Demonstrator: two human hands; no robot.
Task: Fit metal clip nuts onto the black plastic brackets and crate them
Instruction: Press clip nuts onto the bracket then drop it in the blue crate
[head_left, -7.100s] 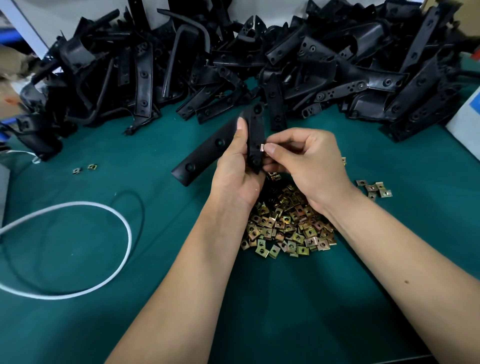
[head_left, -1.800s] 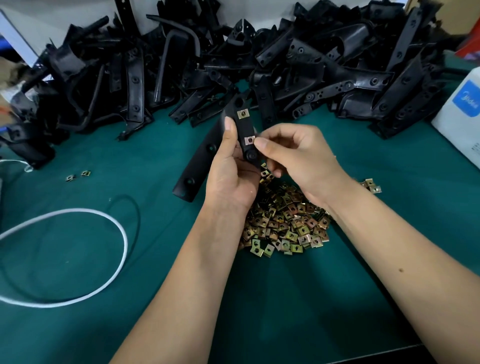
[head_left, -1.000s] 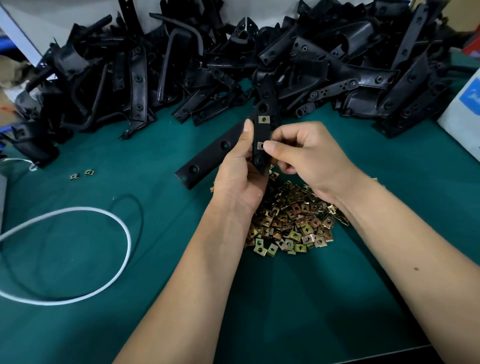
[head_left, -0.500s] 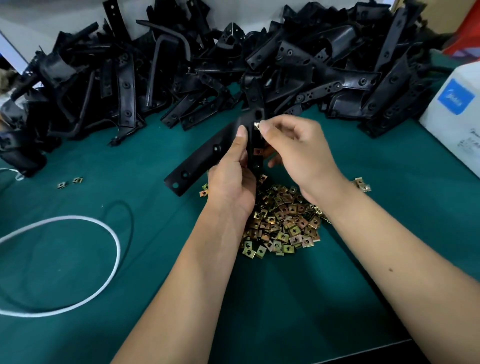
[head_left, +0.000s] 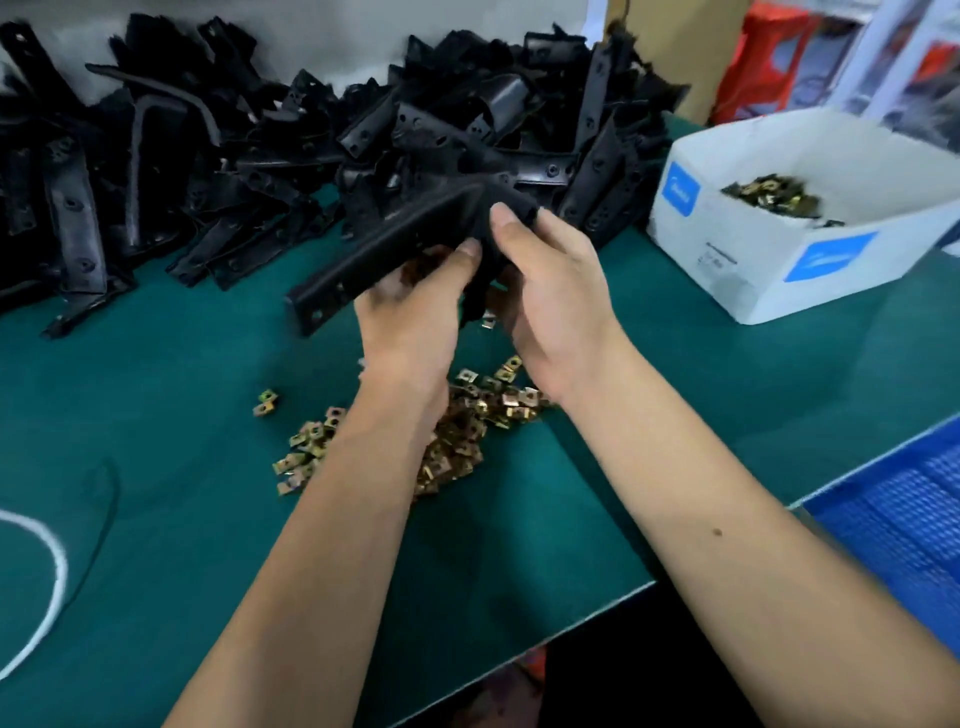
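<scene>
At the centre of the frame both hands hold one black plastic bracket (head_left: 395, 244) above the green table (head_left: 156, 405). The left hand (head_left: 410, 317) has its grip curled round the bracket's middle; the right hand (head_left: 550, 291) has its grip closed over the upper right end. Loose brass-coloured clip nuts (head_left: 457, 436) lie heaped below the wrists. A pile of black brackets (head_left: 260, 140) fills the upper left, a white box (head_left: 769, 244) of nuts sits upper right, and a blue crate (head_left: 904, 514) shows at the right edge.
</scene>
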